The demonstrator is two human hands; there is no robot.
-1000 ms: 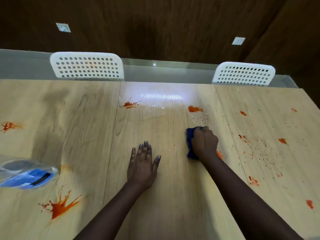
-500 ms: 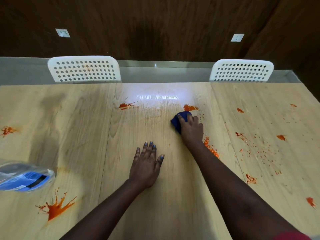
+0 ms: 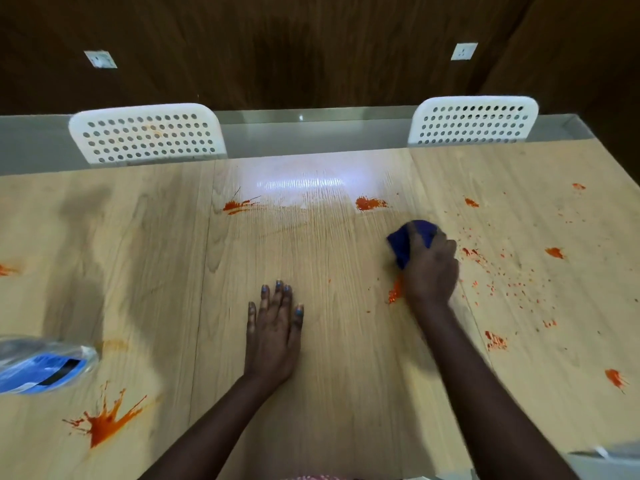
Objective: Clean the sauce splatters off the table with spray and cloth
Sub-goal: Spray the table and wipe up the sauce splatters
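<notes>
The pale wood-grain table runs up to a dark brown panelled wall carrying two white sockets. Orange-red sauce splatters dot the top, thickest on the right. Two white perforated plastic chair backs stand at the far edge. A clear spray bottle with a blue label lies at the left edge. The left hand rests flat, fingers spread. The right hand grips a dark blue cloth against the table, beside a smear.

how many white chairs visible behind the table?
2. One white chair stands at the far edge of the table on the left, the other white chair at the far edge on the right. Only their perforated backrests show; more may be out of frame.
</notes>
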